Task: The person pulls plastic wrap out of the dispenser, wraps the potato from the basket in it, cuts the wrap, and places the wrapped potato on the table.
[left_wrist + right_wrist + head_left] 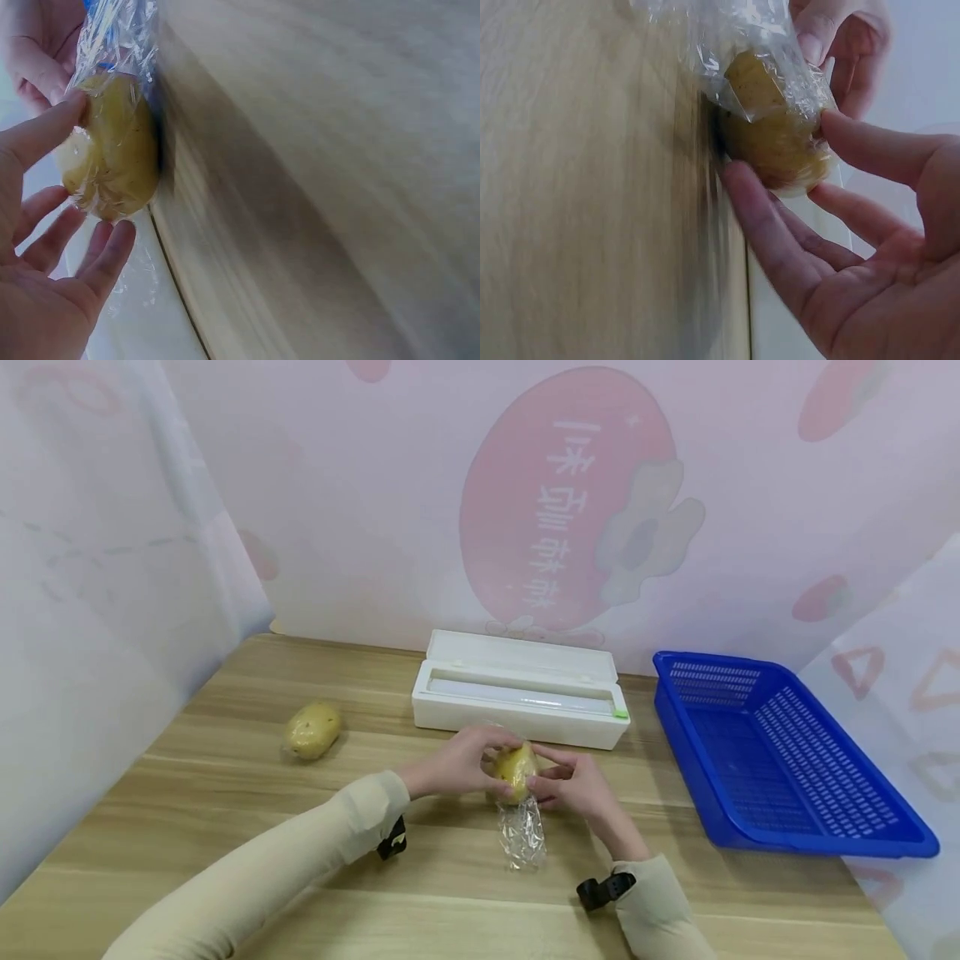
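A yellow potato (516, 772) is held between both hands just in front of the white box, partly covered in clear cling film. From its near side a crumpled tail of cling film (522, 839) trails toward the person. My left hand (459, 766) grips the potato's left side, thumb nearer the person and fingers at the far side. On the right side my right hand (583, 789) holds it between thumb and fingertips. In the left wrist view, film clings tightly over the potato (124, 150). Loose folds of film (742, 30) show in the right wrist view.
Behind the hands stands a white cling film box (517, 718), its lid raised and a roll inside. A second potato (313, 730) with a film-like sheen lies at the left on the wooden table (360, 877). At the right sits a blue plastic basket (701, 785).
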A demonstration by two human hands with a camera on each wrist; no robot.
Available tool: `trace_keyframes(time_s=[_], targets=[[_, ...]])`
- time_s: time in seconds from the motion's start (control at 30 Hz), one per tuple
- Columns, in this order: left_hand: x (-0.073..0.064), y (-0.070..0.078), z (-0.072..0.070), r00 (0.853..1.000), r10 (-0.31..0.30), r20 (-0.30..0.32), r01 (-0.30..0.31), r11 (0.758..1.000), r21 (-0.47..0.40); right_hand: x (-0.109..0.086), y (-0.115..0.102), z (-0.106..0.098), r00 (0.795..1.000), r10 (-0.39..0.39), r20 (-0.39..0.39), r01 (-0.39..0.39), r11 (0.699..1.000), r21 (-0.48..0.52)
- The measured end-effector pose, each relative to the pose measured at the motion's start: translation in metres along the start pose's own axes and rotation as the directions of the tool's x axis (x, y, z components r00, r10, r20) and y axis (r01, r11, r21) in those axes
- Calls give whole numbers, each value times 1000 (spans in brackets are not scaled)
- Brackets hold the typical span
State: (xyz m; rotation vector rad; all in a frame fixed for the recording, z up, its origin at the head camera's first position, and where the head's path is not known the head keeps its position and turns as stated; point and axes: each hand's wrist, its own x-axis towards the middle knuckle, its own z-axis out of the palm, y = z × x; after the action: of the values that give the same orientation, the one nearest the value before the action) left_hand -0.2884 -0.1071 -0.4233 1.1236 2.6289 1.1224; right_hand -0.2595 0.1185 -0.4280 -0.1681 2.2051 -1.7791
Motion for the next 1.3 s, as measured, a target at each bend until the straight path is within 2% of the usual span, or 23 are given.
trace_keyframes(time_s=[0.17, 0.27, 0.33, 0.4, 0.5, 0.57, 0.67, 0.8, 0.83, 0.9, 0.93, 1.0, 1.17, 1.3], targets=[[-10, 2, -2, 998, 26, -61, -24, 999, 34, -7, -1, -11, 997, -80, -7, 79, 992, -101], [-19, 3, -7, 995, 34, -93, -32, 999, 21, -11, -3, -18, 985, -169, -21, 160, 961, -224], [-26, 4, -9, 995, 18, -96, -15, 1000, 27, -14, -5, -22, 969, -248, -3, 233, 915, -330], [-31, 5, -12, 996, 6, -89, -4, 1000, 22, -16, -5, -26, 943, -330, 35, 314, 853, -417], [-37, 6, -15, 997, 11, -72, -9, 1000, 22, -15, -5, -30, 891, -440, 111, 436, 764, -476], [-39, 7, -16, 998, 27, -64, -26, 999, 19, -12, -3, -32, 853, -491, 175, 510, 716, -477], [-42, 8, -18, 998, 47, -44, -46, 999, 24, -8, 0, -32, 801, -521, 296, 596, 644, -480], [-45, 8, -19, 999, 43, 4, -43, 999, 20, -6, 3, -29, 740, -494, 457, 673, 539, -507], [-46, 8, -20, 999, 39, 13, -39, 999, 19, -6, 3, -28, 726, -490, 483, 688, 511, -515], [-46, 8, -19, 999, 35, 25, -36, 999, 16, -5, 3, -25, 706, -493, 509, 708, 477, -521], [-45, 8, -19, 999, 36, 27, -36, 999, 17, -5, 3, -24, 698, -500, 512, 716, 468, -519], [-44, 7, -18, 999, 39, 30, -40, 999, 20, -5, 4, -23, 694, -517, 501, 719, 476, -506], [-42, 7, -17, 998, 42, 48, -44, 998, 42, -2, 11, -18, 710, -583, 395, 704, 581, -408], [-40, 10, -15, 997, 34, 70, -39, 997, 71, -1, 13, -13, 706, -647, 288, 705, 608, -364]])
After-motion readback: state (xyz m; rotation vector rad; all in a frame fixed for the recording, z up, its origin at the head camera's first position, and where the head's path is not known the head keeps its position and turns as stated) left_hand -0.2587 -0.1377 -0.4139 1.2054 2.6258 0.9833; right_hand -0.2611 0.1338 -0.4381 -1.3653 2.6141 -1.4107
